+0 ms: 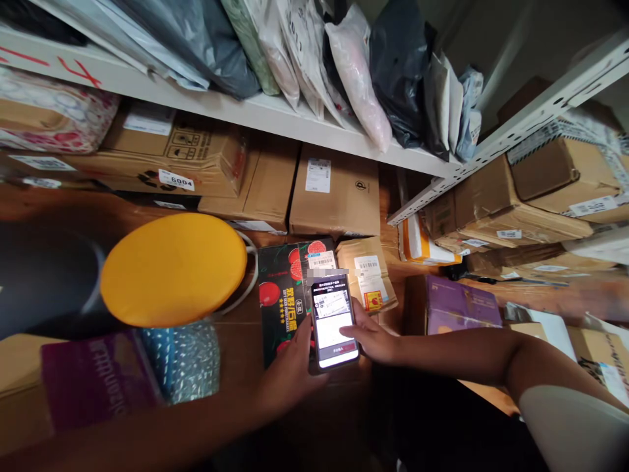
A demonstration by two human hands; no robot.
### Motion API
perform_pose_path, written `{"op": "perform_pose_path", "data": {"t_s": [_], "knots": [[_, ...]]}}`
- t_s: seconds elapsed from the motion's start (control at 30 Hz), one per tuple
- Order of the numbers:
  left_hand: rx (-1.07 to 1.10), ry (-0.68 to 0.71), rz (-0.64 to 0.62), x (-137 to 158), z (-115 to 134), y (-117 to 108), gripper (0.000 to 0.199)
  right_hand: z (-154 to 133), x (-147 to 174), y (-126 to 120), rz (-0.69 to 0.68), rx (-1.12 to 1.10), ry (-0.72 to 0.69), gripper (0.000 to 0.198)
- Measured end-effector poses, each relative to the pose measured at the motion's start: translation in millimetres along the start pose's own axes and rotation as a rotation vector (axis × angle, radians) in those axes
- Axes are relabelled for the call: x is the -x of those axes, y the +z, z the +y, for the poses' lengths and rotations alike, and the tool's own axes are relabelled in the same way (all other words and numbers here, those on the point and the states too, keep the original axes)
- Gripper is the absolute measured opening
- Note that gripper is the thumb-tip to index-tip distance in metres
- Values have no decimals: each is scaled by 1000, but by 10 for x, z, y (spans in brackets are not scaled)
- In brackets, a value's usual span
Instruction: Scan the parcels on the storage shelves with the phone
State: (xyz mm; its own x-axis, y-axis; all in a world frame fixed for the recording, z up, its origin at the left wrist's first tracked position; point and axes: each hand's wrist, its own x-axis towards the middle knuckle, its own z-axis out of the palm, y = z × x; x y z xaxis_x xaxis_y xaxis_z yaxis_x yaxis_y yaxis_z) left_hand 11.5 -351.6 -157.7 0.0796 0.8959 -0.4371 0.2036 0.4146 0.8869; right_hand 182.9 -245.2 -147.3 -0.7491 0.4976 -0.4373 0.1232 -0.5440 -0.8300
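Note:
A lit smartphone (336,321) is held upright in both hands, its screen showing pictures of a label and a white panel. My left hand (292,364) is closed around the phone's left edge. On the opposite side my right hand (371,334) grips the phone, with the thumb over the lower part of the screen. Beyond the phone lies a black box printed with red pomegranates (275,314), a white shipping label (322,260) on its top. Next to that box, a small brown package (344,248) carries a label and a yellow-red sticker. The phone hides part of the black box.
A yellow round stool seat (174,269) stands left. Cardboard boxes (334,196) line the floor under a metal shelf (275,121) holding bagged parcels (400,72). A slotted post (472,170) rises at right, near a purple box (459,305). Bubble wrap (191,360) lies below the stool.

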Motion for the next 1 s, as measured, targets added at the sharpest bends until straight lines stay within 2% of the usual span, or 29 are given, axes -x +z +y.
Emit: {"op": "perform_pose_path", "data": {"t_s": [0.13, 0.3, 0.57, 0.8, 1.0], "knots": [[-12, -38, -25, 29, 36, -9, 91, -18, -9, 13, -16, 4, -7, 64], [6, 32, -20, 32, 34, -4, 87, 26, 7, -12, -43, 32, -22, 72], [-26, 50, -21, 30, -36, 5, 88, 14, 9, 3, -10, 64, -32, 63], [-44, 75, -5, 40, -94, 18, 85, -20, 36, -19, -37, 82, 9, 75], [-33, 54, 1, 63, -83, 21, 95, -46, 30, -16, -109, 42, 7, 90]]}}
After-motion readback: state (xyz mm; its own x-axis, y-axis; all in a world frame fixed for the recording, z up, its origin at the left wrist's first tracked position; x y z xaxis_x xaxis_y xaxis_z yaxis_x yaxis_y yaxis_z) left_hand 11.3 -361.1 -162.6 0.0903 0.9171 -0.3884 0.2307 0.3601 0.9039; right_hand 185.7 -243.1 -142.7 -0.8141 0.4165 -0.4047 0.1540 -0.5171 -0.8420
